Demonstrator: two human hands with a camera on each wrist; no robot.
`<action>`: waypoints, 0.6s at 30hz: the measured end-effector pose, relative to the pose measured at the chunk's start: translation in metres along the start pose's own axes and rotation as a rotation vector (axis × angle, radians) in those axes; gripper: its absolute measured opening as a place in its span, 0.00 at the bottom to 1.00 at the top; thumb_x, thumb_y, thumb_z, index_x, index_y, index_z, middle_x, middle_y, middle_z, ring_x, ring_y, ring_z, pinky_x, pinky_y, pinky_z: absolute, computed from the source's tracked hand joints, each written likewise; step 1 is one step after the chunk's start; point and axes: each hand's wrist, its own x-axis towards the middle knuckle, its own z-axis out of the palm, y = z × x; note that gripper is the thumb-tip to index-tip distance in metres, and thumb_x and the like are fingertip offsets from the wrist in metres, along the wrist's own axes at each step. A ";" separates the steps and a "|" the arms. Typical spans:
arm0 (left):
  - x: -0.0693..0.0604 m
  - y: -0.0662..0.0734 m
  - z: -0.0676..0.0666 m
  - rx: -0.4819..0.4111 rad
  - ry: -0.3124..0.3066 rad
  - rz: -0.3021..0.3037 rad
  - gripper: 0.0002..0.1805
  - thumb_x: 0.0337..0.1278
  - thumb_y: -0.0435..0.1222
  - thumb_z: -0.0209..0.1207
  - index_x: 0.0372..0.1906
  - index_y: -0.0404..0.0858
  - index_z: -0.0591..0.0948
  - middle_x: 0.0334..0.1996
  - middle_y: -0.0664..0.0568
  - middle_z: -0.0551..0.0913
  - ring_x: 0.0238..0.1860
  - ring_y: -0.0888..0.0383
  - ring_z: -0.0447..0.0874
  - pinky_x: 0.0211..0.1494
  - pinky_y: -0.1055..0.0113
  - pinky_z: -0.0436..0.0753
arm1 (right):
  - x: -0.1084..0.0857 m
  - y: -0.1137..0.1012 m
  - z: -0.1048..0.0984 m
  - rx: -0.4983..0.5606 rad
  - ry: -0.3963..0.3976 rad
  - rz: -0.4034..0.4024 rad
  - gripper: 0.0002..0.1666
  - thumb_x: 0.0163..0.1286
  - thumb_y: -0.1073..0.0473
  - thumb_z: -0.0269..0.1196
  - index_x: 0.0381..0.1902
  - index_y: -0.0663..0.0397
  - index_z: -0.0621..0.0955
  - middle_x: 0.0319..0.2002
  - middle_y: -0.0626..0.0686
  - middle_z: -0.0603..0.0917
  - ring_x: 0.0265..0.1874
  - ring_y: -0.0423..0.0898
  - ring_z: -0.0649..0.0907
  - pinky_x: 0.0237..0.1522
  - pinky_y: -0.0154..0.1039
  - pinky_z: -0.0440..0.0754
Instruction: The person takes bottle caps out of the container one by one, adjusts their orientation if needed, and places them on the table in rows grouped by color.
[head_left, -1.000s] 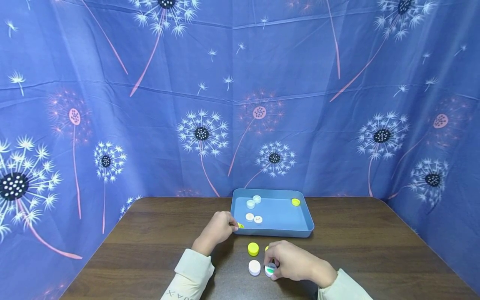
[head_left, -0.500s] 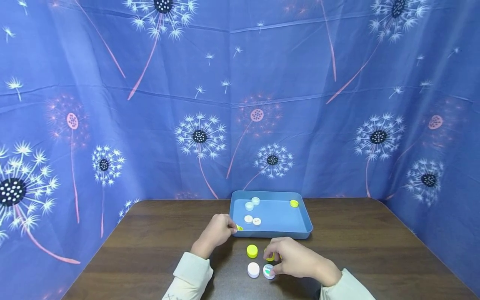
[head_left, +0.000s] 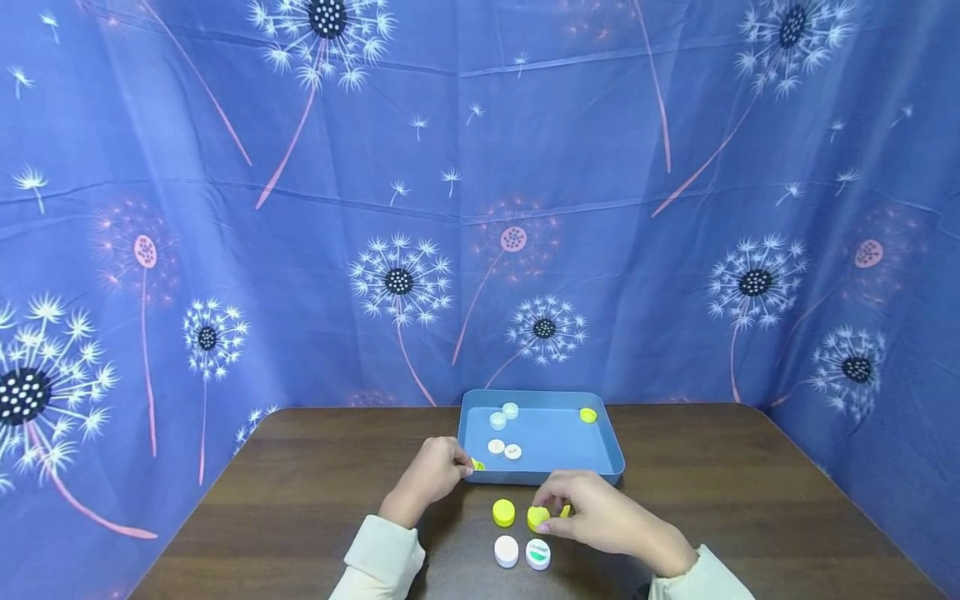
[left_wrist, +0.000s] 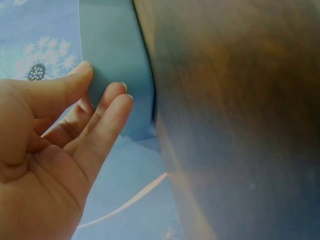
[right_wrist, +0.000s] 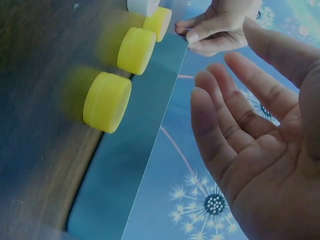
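My left hand pinches the front-left corner of a blue tray; in the left wrist view its thumb and fingers meet at the tray's wall. Over the table in front of the tray, my right hand is around a yellow cap, thumb and fingers apart. The right wrist view shows that palm holding nothing, its fingers loosely bent. Left of it sits another yellow cap; a third yellow cap is partly hidden behind the hand. Nearer me lie a white cap and a white cap with green print.
Inside the tray, two whitish caps lie at the back left and two white caps nearer the front. One yellow cap is at the back right, another by my left hand. A blue dandelion-print cloth hangs behind the table.
My right hand has left the green-printed white cap and moved slightly forward to the yellow cap beyond it. The left hand stays at the tray corner. The head view has tilted a little upward.
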 end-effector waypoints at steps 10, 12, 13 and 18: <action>0.000 -0.008 0.003 -0.016 -0.012 0.027 0.04 0.54 0.27 0.68 0.27 0.37 0.89 0.25 0.59 0.79 0.29 0.65 0.75 0.31 0.71 0.77 | -0.002 0.011 -0.005 0.055 0.132 0.060 0.12 0.67 0.49 0.68 0.47 0.43 0.84 0.42 0.41 0.85 0.40 0.45 0.83 0.40 0.38 0.81; 0.001 -0.008 0.003 -0.024 -0.017 0.021 0.04 0.54 0.27 0.68 0.27 0.37 0.89 0.26 0.59 0.79 0.29 0.65 0.76 0.31 0.71 0.77 | -0.002 0.013 -0.006 0.067 0.153 0.073 0.13 0.67 0.51 0.68 0.48 0.45 0.84 0.44 0.45 0.85 0.41 0.46 0.83 0.40 0.38 0.81; 0.001 -0.007 0.003 -0.029 -0.020 0.018 0.04 0.53 0.27 0.68 0.27 0.37 0.89 0.26 0.59 0.80 0.29 0.65 0.76 0.31 0.71 0.78 | -0.002 0.014 -0.006 0.074 0.161 0.083 0.14 0.67 0.51 0.68 0.49 0.47 0.84 0.45 0.46 0.85 0.42 0.47 0.83 0.41 0.37 0.81; 0.003 -0.005 0.000 -0.035 -0.014 0.019 0.04 0.54 0.27 0.68 0.27 0.36 0.89 0.26 0.59 0.80 0.29 0.64 0.75 0.32 0.69 0.78 | 0.002 0.019 -0.006 0.097 0.200 0.101 0.16 0.66 0.52 0.69 0.52 0.45 0.83 0.48 0.46 0.84 0.45 0.51 0.83 0.42 0.37 0.82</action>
